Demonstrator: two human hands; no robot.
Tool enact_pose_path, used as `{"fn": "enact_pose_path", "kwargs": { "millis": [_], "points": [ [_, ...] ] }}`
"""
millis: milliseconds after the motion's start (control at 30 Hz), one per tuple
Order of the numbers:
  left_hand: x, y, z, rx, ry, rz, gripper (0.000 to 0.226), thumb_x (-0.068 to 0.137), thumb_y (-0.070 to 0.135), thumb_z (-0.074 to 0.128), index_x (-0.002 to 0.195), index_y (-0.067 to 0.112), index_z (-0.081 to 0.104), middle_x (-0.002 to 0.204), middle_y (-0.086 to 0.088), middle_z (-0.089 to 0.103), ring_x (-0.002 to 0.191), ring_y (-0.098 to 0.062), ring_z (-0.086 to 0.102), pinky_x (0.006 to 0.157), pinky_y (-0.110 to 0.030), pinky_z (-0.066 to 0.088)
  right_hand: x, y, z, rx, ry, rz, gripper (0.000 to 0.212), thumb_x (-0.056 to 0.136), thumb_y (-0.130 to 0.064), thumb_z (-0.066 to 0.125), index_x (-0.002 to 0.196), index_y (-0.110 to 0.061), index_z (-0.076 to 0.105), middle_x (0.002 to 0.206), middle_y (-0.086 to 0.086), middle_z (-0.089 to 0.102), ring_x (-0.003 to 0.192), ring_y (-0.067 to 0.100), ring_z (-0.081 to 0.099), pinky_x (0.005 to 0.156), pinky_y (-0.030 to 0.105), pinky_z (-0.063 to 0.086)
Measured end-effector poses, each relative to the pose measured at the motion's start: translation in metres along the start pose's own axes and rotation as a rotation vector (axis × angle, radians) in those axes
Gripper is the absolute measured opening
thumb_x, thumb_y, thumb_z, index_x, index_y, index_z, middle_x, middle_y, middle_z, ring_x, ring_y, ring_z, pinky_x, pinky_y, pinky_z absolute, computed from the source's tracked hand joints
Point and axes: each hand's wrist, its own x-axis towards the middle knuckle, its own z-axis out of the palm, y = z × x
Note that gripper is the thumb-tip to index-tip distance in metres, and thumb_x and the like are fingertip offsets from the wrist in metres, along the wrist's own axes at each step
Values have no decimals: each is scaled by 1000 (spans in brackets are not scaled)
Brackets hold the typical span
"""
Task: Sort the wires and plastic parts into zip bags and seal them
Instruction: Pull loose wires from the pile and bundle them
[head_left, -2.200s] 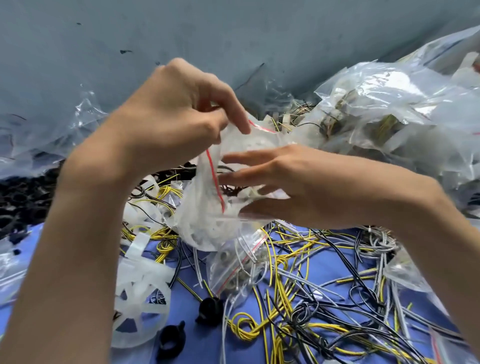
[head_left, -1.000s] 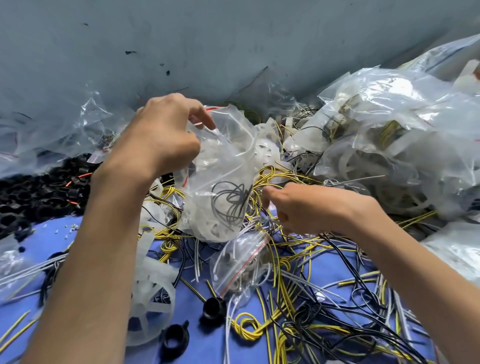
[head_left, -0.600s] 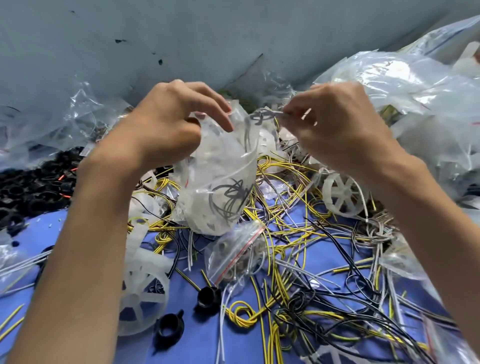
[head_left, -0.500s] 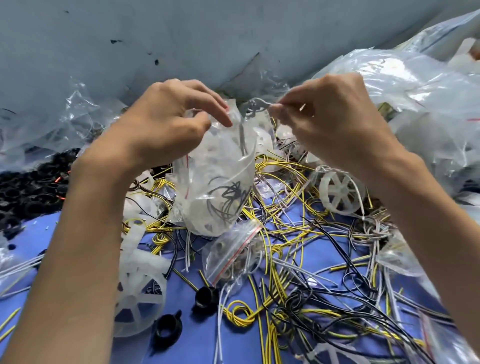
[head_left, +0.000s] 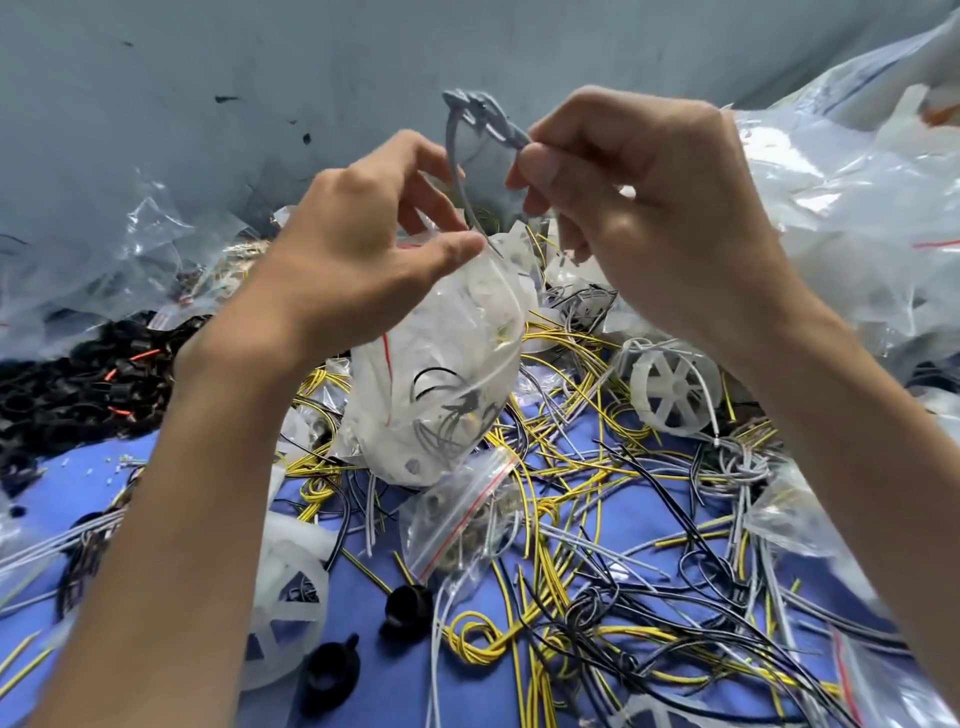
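Note:
My left hand (head_left: 358, 260) pinches the rim of a clear zip bag (head_left: 441, 374) that hangs over the table. White plastic parts and dark wires fill the bag. My right hand (head_left: 644, 218) pinches a grey wire bundle (head_left: 478, 124) above the bag's mouth, and one end of the wire trails down into the opening. Below lies a small zip bag with a red strip (head_left: 462, 519). Loose yellow, black and grey wires (head_left: 597, 519) cover the blue table (head_left: 67, 499). A white plastic wheel (head_left: 675, 389) sits to the right.
Filled clear bags (head_left: 857, 208) pile up at the right, crumpled plastic (head_left: 104, 249) at the left. Black ring parts (head_left: 78, 384) heap at the left edge. Two black parts (head_left: 410, 608) and a white wheel (head_left: 291, 608) lie near my left forearm. A grey wall stands behind.
My right hand picked a grey wire bundle off the table and lifted it above the bag's mouth. My left hand kept the bag raised by its rim.

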Motion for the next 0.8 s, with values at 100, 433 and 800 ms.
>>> {"fn": "enact_pose_path", "kwargs": {
  "millis": [100, 433, 800],
  "points": [
    [1, -1, 4, -16, 45, 44, 19, 87, 26, 67, 105, 26, 61, 82, 17, 63, 70, 3, 56, 61, -3, 37, 0, -1, -1, 44, -32, -38, 12, 89, -17, 54, 82, -12, 63, 70, -12, 58, 56, 0, 52, 61, 24, 43],
    [-2, 0, 1, -171, -9, 111, 7, 87, 25, 65, 86, 20, 69, 84, 0, 70, 85, -18, 68, 80, -41, 55, -1, 2, 2, 115, -175, -48, 9, 82, -18, 66, 90, -16, 70, 68, -10, 60, 58, 10, 56, 62, 21, 44],
    [-3, 1, 2, -274, -102, 99, 14, 86, 16, 69, 79, 28, 68, 81, 14, 72, 80, -11, 70, 79, -31, 57, -1, 13, 3, 22, -155, 98, 27, 77, -21, 73, 102, -13, 68, 65, -12, 62, 58, 9, 58, 66, 33, 52]
  ]
}}
